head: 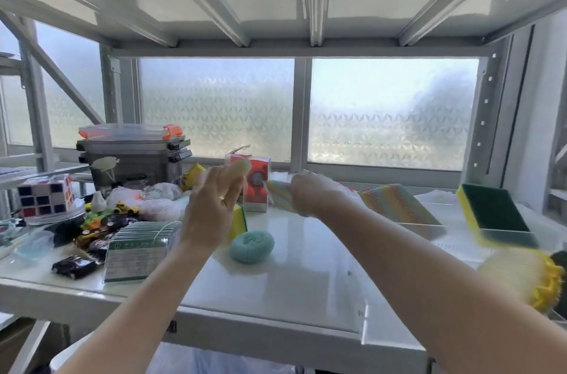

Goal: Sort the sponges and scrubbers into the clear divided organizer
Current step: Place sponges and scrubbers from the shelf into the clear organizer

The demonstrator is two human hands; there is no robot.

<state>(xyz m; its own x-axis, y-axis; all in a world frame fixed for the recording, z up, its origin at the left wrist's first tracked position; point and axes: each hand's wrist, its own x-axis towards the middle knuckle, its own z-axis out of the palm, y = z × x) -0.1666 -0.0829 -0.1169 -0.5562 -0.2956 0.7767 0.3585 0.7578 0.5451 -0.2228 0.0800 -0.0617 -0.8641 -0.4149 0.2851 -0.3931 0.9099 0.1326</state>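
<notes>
My right hand (pixel 310 194) is closed on a pastel striped sponge (pixel 280 194) held above the middle of the shelf; it is blurred. My left hand (pixel 211 205) hovers just left of it with fingers apart and nothing in it. Below the left hand stands a yellow-green sponge (pixel 239 221), and a teal mesh scrubber (pixel 252 246) lies in front of it. The clear divided organizer (pixel 429 228) sits at the right and holds a rainbow dotted sponge (pixel 395 205), a green-and-yellow scouring sponge (pixel 494 217) and a yellow bristly scrubber (pixel 527 278).
A red-and-white box (pixel 256 186) stands behind the hands. At the left lie a puzzle cube (pixel 46 194), toy cars (pixel 101 223), a banded card stack (pixel 138 248), plastic bags and stacked lidded containers (pixel 132 156). Another yellow sponge (pixel 191 175) lies at the back. An upper shelf hangs low overhead.
</notes>
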